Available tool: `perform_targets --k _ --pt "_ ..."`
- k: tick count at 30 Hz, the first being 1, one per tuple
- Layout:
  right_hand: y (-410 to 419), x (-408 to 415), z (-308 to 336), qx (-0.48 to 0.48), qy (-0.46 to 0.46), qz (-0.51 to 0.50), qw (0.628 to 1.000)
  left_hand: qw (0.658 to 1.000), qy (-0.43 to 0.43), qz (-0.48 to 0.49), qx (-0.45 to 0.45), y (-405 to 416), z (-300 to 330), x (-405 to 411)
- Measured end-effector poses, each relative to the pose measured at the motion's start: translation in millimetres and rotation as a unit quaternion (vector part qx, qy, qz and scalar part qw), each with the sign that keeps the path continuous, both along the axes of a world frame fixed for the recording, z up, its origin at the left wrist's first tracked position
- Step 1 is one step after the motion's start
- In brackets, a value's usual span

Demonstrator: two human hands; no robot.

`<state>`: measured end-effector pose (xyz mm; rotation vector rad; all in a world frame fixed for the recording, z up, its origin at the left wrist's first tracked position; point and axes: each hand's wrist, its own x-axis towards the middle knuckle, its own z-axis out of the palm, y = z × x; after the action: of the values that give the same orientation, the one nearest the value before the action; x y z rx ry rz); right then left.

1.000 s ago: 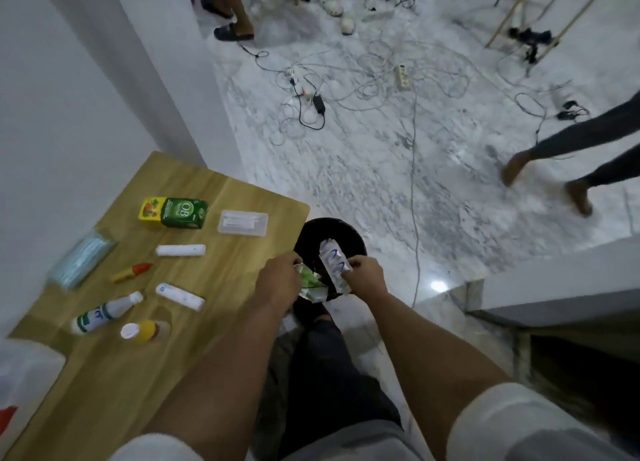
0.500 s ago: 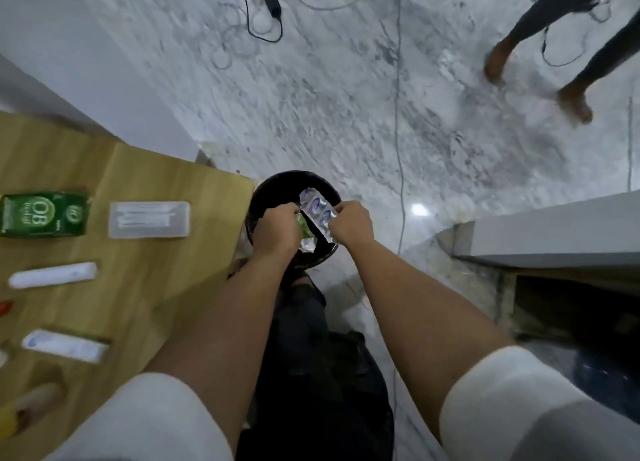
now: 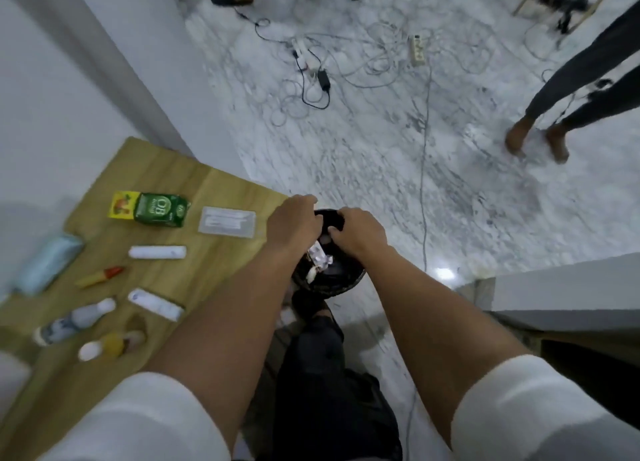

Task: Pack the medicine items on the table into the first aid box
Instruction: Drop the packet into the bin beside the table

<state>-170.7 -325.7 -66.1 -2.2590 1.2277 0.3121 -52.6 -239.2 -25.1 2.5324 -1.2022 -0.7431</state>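
My left hand (image 3: 294, 225) and my right hand (image 3: 360, 232) hover close together over a round black bin (image 3: 332, 284) that stands on the floor by the table's corner. A crumpled silver blister pack (image 3: 319, 257) shows just under the heel of my left hand, inside the bin; whether that hand still touches it is hidden. My right hand's fingers are bent with nothing visible in them. On the wooden table (image 3: 207, 190) lie a green box (image 3: 161, 209), a clear plastic case (image 3: 227, 221), a white tube (image 3: 157, 252) and a white bottle (image 3: 74, 320).
Also on the table are a yellow box (image 3: 123, 205), a red-tipped stick (image 3: 100, 276), a white packet (image 3: 156, 304), a yellow bottle (image 3: 104, 348) and a blue mask pack (image 3: 48, 263). Cables (image 3: 311, 76) litter the marble floor. Another person's legs (image 3: 554, 121) stand at the right.
Both hands held silver and green packs above the bin before. Now the packs are out of the fingers' view, and a silver pack sits low in the bin. The camera tilted back up.
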Motion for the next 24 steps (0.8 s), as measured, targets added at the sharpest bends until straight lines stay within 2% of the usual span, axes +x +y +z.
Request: perform_targets --k 2,6,9,13,18,24 --pt "21.7 20.5 32.0 -0.024 0.006 0.074 0.997 0.999 -0.046 0.006 -0.006 37.1 35.8 19.0" --pt "84.0 74.5 93.5 -0.094 -0.016 0.196 0.976 0.99 -0.113 0.078 -0.014 130.5 95.5 57.7" --pt "142.3 119.9 133.4 -0.101 -0.07 0.263 0.957 0.974 -0.141 0.176 -0.024 216.4 127.5 81.6" --pt "228.0 174.9 173.1 -0.102 -0.12 0.359 0.92 0.935 -0.17 0.31 0.004 341.3 147.2 98.2" --pt "340.1 222.3 176.3 -0.09 -0.148 0.454 0.874 0.879 -0.179 0.442 0.001 476.9 135.9 93.2" --pt "445.9 254.2 101.2 0.038 -0.189 0.434 0.88 0.81 -0.15 0.564 -0.048 562.5 52.8 92.8"
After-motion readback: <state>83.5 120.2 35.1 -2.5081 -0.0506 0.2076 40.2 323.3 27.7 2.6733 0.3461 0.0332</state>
